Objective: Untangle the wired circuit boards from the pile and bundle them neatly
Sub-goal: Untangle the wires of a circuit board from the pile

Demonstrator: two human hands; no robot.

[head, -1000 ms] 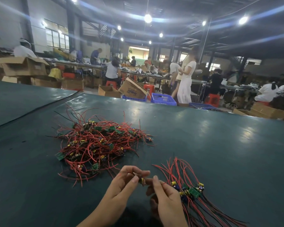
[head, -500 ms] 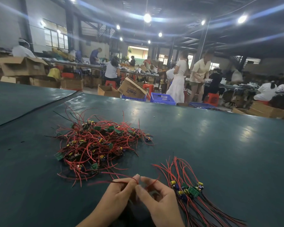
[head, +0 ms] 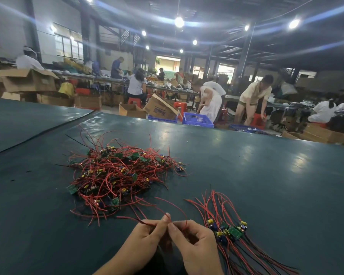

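Left hand [head: 147, 235] and right hand [head: 193, 247] both pinch one red wire [head: 186, 221], lower centre; light, floppy, snag-prone, probably best gripped near its board.

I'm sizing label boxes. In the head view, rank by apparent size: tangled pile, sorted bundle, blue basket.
1. tangled pile
2. sorted bundle, partly cut off by the frame edge
3. blue basket, smallest-looking, but far off, so its true size is unsure

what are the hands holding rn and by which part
Thin red wires, pinched along their length by the fingertips of the left hand and right hand; no board shows in the grip.
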